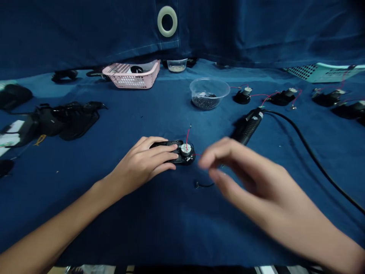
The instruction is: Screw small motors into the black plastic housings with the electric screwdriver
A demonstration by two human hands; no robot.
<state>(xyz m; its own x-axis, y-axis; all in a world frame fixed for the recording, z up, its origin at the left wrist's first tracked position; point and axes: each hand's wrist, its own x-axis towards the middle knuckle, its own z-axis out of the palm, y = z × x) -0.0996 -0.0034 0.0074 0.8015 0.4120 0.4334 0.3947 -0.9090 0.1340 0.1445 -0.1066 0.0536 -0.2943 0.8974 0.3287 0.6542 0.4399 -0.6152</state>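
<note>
My left hand point(151, 156) steadies a small black plastic casing point(164, 144) on the blue cloth, fingers over its far side and thumb along the near side. At the casing's right end stands a small round silver motor point(186, 149). One red wire point(188, 136) sticks up from it; another runs right toward my right fingertips. Blurred by motion, my right hand point(245, 179) is raised just right of the casing, thumb and index finger bent close together. Whatever they hold is hidden. Below the fingertips lies a short black wire point(203, 185) with a small end piece.
A corded black electric screwdriver point(249, 123) lies beyond my right hand. Behind are a clear bowl of small dark screws point(209, 93), a pink basket point(134, 80) and a green basket point(319, 73). Wired motor parts point(282, 97) sit at right, black casings point(65, 121) at left.
</note>
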